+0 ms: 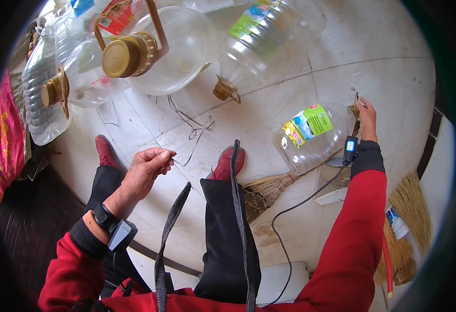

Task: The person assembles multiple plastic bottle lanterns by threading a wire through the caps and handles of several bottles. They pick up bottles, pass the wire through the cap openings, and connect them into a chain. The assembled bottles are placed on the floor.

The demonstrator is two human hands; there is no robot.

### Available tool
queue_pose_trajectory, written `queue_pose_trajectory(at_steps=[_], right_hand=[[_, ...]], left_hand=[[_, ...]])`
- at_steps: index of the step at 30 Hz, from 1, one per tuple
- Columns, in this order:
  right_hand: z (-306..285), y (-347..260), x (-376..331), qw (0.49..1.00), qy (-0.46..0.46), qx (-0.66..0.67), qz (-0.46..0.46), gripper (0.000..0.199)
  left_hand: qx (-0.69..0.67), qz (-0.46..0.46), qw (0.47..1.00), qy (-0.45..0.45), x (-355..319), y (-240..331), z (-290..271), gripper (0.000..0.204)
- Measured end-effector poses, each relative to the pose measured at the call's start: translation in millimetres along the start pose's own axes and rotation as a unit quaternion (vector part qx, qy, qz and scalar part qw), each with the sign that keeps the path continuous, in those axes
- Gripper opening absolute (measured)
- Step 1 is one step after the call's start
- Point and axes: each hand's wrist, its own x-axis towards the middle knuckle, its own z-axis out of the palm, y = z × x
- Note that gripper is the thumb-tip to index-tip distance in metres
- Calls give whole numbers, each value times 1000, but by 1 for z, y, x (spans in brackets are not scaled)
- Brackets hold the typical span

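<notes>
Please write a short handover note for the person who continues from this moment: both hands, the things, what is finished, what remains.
Left hand: fingers pinch a thin strap end, raised above the tiled floor.
Right hand: stretched out, gripping the top of a clear plastic jug with a yellow-green label; it hangs over a straw broom.
Done: nothing shows as tied or joined.
Left: four more empty jugs lie on the floor ahead; loose straps lie between them.

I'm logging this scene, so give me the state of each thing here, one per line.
Left hand: fingers pinched on a thin strip.
Right hand: raised, holding a small thin piece.
Green-labelled bottle: on its side, empty, mouth hidden.
Gold-capped jug: capped, tipped, empty.
Broom: lying flat on the floor.
</notes>
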Motion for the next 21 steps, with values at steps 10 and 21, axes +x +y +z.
queue_pose_trajectory(at_steps=[10,21], right_hand=[[22,15,11,942,18,-335,-6,35],[22,-49,-43,977,144,-141,-73,40]], left_hand=[[9,-12,1000,5,3,1,5,19],[13,-10,1000,9,-4,-7,-21,21]])
